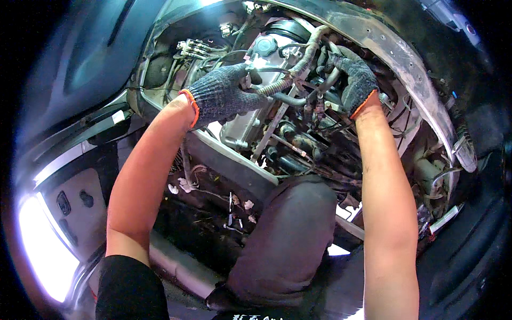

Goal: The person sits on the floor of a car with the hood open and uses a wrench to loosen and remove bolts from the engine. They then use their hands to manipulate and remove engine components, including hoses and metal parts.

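My left hand point(225, 97), in a dark grey knit glove with an orange cuff, is closed around one end of a ribbed wiring conduit point(305, 63). From there the conduit bends up and right across the engine point(242, 130). My right hand point(358, 80), gloved alike, curls around a dark hose point(332, 80) on the engine's right side; its fingertips are partly hidden. A black round oil cap point(265, 46) tops the engine beyond my left hand. Between my hands a smooth grey hose point(290, 100) passes below the conduit.
My bent knee point(293, 224) rests just below the engine opening. Loose connectors and a small metal tool point(230, 218) lie on the dark floor to its left. A dusty metal body rim point(405, 64) curves around the right side. An open door point(74, 208) stands at left.
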The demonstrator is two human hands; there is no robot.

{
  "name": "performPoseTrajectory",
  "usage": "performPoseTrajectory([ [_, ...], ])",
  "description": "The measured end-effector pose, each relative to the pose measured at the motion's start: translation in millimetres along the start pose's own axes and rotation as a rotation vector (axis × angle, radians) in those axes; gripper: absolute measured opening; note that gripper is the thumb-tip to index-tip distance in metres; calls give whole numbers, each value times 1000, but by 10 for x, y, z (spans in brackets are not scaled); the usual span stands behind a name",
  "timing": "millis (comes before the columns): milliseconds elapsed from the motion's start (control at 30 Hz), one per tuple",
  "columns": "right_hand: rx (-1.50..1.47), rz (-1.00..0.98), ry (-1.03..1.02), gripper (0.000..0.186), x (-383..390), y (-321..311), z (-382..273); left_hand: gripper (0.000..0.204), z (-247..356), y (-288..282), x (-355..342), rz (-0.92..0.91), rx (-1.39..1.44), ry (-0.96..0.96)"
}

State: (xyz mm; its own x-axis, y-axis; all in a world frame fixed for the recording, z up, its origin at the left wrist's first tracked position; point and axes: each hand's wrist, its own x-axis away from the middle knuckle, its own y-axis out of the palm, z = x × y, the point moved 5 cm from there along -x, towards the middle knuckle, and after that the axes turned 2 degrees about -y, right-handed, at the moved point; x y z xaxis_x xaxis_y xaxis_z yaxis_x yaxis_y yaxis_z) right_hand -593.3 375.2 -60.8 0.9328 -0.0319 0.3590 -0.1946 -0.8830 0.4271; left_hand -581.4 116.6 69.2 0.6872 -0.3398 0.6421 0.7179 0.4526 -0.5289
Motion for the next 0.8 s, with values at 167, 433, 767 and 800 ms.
performPoseTrajectory([
  [167, -299, 13, 50, 35, 217, 138, 28, 42, -191, 224, -29, -14, 175, -65],
  [433, 358, -282, 455, 34, 311, 138, -54, 48, -302, 317, -59, 154, 29, 98],
  [767, 1224, -56, -96, 14, -469, -371, -535, 46, -175, 167, -20, 320, -64, 269],
  [800, 1913, -189, -216, 13, -461, -198, -655, 46, -156, 141, 10, 201, -16, 98],
])
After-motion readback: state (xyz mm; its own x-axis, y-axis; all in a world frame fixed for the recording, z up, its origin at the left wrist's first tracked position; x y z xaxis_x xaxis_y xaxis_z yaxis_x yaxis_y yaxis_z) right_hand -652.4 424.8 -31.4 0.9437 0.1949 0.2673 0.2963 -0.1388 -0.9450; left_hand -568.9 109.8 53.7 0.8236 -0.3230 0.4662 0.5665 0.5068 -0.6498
